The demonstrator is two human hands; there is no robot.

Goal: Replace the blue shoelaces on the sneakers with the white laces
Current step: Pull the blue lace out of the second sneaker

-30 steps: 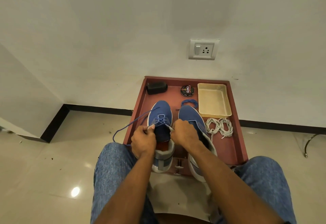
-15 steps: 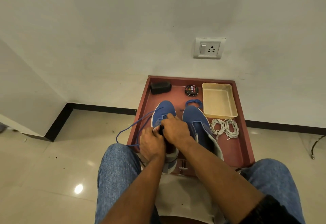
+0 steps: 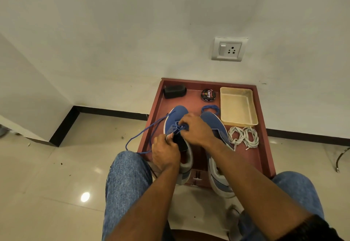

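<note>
Two blue sneakers stand side by side on a reddish-brown tray (image 3: 262, 153). My left hand (image 3: 164, 152) grips the left sneaker (image 3: 175, 115) at its tongue and eyelet edge. My right hand (image 3: 197, 129) pinches the blue lace (image 3: 145, 129) at the eyelets near the toe. The lace's long free end loops off the tray's left side to the floor. The right sneaker (image 3: 214, 123) has no lace. A removed blue lace (image 3: 210, 108) lies coiled behind it. Two bundles of white laces (image 3: 243, 138) lie to its right.
At the tray's back are a black brush (image 3: 174, 91), a round polish tin (image 3: 208, 94) and an empty cream plastic tray (image 3: 237, 106). The wall with a socket (image 3: 229, 49) rises just behind. My knees in jeans flank the tray's near end.
My right hand has moved from the sneaker's right eyelet edge forward over the laces toward the toe. The loose blue lace now trails farther out on the left.
</note>
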